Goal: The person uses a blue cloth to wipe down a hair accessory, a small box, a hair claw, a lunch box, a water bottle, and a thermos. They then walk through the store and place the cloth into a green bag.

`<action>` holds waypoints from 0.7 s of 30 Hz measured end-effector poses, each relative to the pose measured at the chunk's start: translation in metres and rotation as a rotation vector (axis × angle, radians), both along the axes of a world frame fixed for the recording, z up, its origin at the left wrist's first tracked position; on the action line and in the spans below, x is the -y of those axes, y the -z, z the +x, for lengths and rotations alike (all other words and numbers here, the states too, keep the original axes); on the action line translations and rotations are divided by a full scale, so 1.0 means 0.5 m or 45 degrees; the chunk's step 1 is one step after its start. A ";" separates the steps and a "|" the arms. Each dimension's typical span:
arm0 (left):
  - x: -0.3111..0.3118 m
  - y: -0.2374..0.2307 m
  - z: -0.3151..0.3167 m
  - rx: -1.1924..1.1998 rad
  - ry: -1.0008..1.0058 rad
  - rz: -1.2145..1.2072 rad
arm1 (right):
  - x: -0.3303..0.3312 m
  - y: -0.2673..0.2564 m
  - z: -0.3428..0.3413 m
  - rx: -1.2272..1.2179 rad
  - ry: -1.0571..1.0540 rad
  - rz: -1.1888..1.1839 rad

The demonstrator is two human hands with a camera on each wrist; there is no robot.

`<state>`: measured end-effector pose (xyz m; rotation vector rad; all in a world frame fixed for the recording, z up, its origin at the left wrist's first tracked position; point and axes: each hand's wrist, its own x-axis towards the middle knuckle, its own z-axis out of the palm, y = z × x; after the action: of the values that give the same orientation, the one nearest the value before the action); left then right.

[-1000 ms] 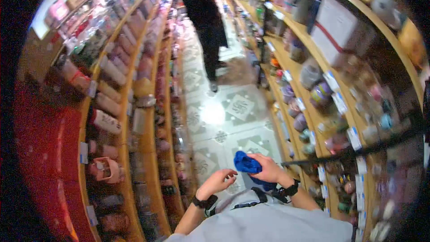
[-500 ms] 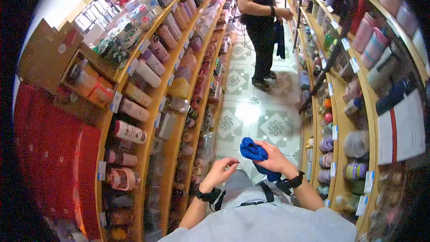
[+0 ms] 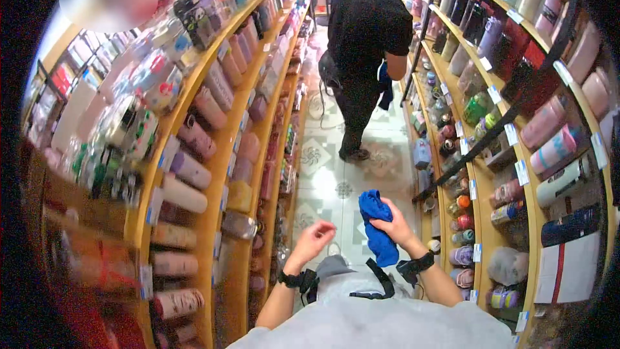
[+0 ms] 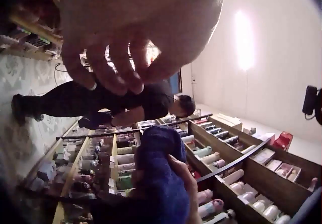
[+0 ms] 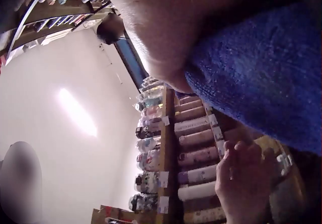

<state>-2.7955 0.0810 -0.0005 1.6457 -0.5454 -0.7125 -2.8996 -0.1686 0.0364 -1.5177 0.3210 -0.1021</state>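
A blue cloth (image 3: 381, 243) is bunched in my right hand (image 3: 399, 225), thumb across its front, in the middle of the aisle. In the left wrist view the cloth (image 4: 162, 168) stands upright in that grip, and in the right wrist view the cloth (image 5: 261, 73) fills the upper right. My left hand (image 3: 312, 243) is raised to the left of the cloth, apart from it, fingers loosely bent and holding nothing. From the left wrist its fingers (image 4: 118, 68) hang relaxed above the cloth.
Shelves of bottles and cups line both sides, the left shelf edge (image 3: 223, 220) and right shelf edge (image 3: 531, 232) running along a tiled floor (image 3: 323, 174). Ahead, a person in black (image 3: 361, 45) stands near the right shelves. A white box (image 3: 568, 268) lies at the right.
The view has shifted along the aisle, and the person ahead appears closer and turned away. The cloth in my right hand now hangs longer and more upright; my left hand remains apart from it.
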 end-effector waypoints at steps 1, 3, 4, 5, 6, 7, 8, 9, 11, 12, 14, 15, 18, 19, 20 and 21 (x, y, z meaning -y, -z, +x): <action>0.007 -0.004 0.036 -0.083 0.229 0.200 | 0.018 0.005 0.021 0.019 -0.021 -0.049; 0.031 -0.007 0.088 -0.063 0.656 0.142 | 0.053 0.026 0.052 -0.006 -0.063 -0.127; 0.040 -0.009 0.111 -0.054 0.863 0.114 | 0.069 0.034 0.061 -0.044 -0.050 -0.145; 0.053 -0.011 0.130 0.023 1.043 0.140 | 0.082 0.042 0.071 -0.080 -0.041 -0.159; 0.064 0.010 0.142 0.035 1.162 0.109 | 0.092 0.038 0.085 -0.113 -0.030 -0.175; 0.075 0.023 0.146 0.006 1.221 0.072 | 0.104 0.030 0.100 -0.185 -0.045 -0.175; 0.095 0.034 0.151 -0.016 1.293 0.030 | 0.123 0.074 0.111 -0.137 -0.013 -0.262; 0.116 0.041 0.156 -0.065 1.358 0.025 | 0.141 0.093 0.126 -0.174 -0.009 -0.274; 0.165 0.021 0.182 -0.226 1.461 0.090 | 0.167 0.092 0.170 -0.212 0.002 -0.263; 0.190 0.033 0.207 -0.189 1.434 0.084 | 0.184 0.088 0.199 -0.228 0.008 -0.264; 0.235 0.062 0.254 -0.119 1.372 0.083 | 0.223 0.089 0.259 -0.253 0.010 -0.254; 0.261 0.035 0.295 -0.127 1.281 0.170 | 0.250 0.094 0.296 -0.228 -0.018 -0.238; 0.341 0.031 0.429 0.102 0.959 0.251 | 0.335 0.127 0.419 -0.201 -0.020 -0.143; 0.371 0.021 0.478 0.091 0.887 0.301 | 0.364 0.125 0.466 -0.119 -0.034 -0.230; 0.394 0.004 0.522 0.139 0.775 0.375 | 0.393 0.114 0.508 -0.110 -0.018 -0.331; 0.414 -0.001 0.565 0.200 0.694 0.407 | 0.417 0.083 0.550 -0.140 -0.031 -0.362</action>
<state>-2.5132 -0.1258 0.0003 1.8759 -1.0603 -1.1164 -2.6247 -0.3773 -0.0052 -1.8124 0.3881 -0.0458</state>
